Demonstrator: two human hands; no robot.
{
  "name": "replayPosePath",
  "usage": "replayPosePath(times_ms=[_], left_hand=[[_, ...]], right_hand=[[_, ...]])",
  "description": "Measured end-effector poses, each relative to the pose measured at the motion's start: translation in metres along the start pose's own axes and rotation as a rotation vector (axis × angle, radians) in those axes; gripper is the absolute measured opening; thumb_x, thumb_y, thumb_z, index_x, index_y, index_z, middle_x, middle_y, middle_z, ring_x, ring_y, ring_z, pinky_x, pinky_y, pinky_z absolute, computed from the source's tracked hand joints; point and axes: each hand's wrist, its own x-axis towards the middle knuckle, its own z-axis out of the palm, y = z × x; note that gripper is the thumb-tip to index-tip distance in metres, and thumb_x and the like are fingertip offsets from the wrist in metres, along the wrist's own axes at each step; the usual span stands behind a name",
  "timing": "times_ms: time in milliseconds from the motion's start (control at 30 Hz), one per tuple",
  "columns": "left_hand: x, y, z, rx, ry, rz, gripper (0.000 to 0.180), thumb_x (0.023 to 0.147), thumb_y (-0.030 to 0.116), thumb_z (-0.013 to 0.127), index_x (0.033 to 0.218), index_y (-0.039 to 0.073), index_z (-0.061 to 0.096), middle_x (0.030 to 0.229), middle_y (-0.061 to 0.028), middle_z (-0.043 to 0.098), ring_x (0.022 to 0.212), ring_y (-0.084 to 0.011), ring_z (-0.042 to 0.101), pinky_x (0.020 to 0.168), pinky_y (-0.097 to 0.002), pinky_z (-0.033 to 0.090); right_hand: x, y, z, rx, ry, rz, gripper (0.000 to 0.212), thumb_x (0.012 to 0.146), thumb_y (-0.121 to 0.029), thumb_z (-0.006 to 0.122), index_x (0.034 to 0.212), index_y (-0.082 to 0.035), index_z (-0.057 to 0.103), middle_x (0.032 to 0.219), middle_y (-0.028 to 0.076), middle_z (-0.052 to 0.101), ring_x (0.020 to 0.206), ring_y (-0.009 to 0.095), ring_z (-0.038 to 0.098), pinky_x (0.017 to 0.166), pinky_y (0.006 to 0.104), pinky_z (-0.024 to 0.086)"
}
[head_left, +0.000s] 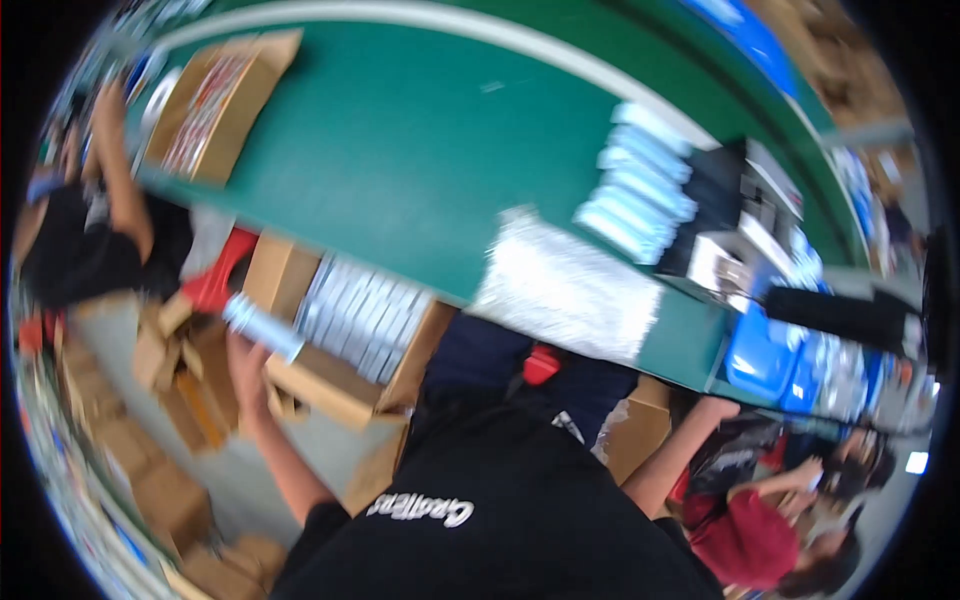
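Note:
My left hand (246,362) is closed around a long, slim light-blue box (264,328), or a row of thin ones; blur hides which. It is above the left end of an open cardboard carton (335,375). Inside that carton, rows of similar light-blue boxes (362,315) are packed tightly. My right hand (718,408) is at the table's front edge, beside a blue bin (758,355); motion smears its fingers. In front of me, a pile of clear, whitish plastic wrap or bags (565,290) lies on the green table (420,150).
Several light-blue stacks (640,185) are at the right, near black and white boxes (720,265). A dark bar (840,312) juts over the bins. A carton of reddish packs (205,115) is far left. Co-workers sit left and right; cartons (150,480) line the floor.

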Motion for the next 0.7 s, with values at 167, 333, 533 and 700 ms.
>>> replayPosePath(times_ms=[167,333,533,700], left_hand=[[0.017,0.184,0.098,0.337,-0.213,0.259,0.101,0.069,0.024,0.09,0.151,-0.003,0.038,0.136,-0.0134,0.059,0.125,-0.0233,0.06,0.106,-0.0389,0.05],[0.037,0.246,0.272,0.716,-0.693,0.734,0.097,0.061,0.023,0.088,0.146,0.001,0.045,0.133,-0.0175,0.061,0.12,-0.0323,0.063,0.103,-0.0426,0.051],[0.07,0.299,0.432,1.07,-0.948,1.134,0.089,0.067,0.028,0.081,0.143,0.0,0.046,0.134,-0.023,0.061,0.121,-0.0414,0.061,0.103,-0.0445,0.05],[0.077,0.316,0.515,1.386,-1.107,1.095,0.085,0.062,0.031,0.083,0.135,0.0,0.051,0.118,-0.0213,0.066,0.111,-0.0394,0.064,0.092,-0.0466,0.054]], right_hand=[[-0.044,-0.033,-0.002,1.314,-0.012,0.213,0.057,0.099,-0.042,0.043,0.14,-0.007,0.063,0.147,0.014,0.059,0.131,0.033,0.06,0.111,0.049,0.048],[-0.074,-0.052,-0.015,1.602,-0.143,0.304,0.058,0.1,-0.041,0.04,0.139,-0.005,0.062,0.146,0.014,0.059,0.13,0.033,0.06,0.11,0.0492,0.048],[-0.091,-0.06,-0.02,1.815,-0.231,0.318,0.059,0.1,-0.04,0.037,0.139,-0.003,0.061,0.144,0.015,0.06,0.128,0.034,0.061,0.109,0.0494,0.048],[-0.106,-0.075,-0.028,1.774,-0.146,0.259,0.06,0.099,-0.035,0.04,0.134,0.01,0.06,0.142,0.022,0.059,0.127,0.042,0.059,0.11,0.0547,0.047]])
